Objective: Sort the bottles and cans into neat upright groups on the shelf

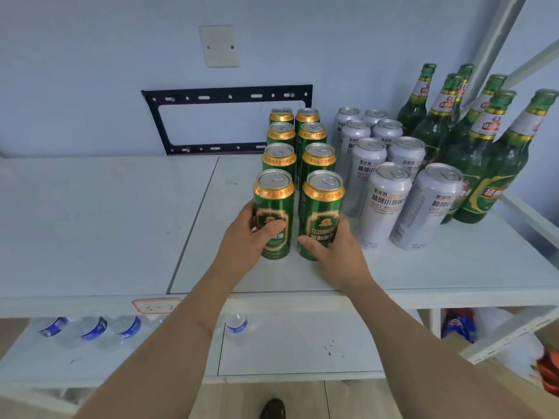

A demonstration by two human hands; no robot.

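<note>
Several green cans with gold rims stand upright in two rows on the white shelf (302, 276). My left hand (245, 240) grips the front left green can (273, 207). My right hand (338, 252) wraps the front right green can (322, 210); both cans stand on the shelf. To their right, several silver cans (385, 201) stand in two rows. Further right, several green glass bottles (496, 164) stand upright against the wall.
A black metal bracket (227, 95) is fixed to the wall behind the cans, with a white cover plate (219, 45) above. Water bottles (93, 328) lie on the lower shelf. A white shelf frame post (490, 49) slants at the right.
</note>
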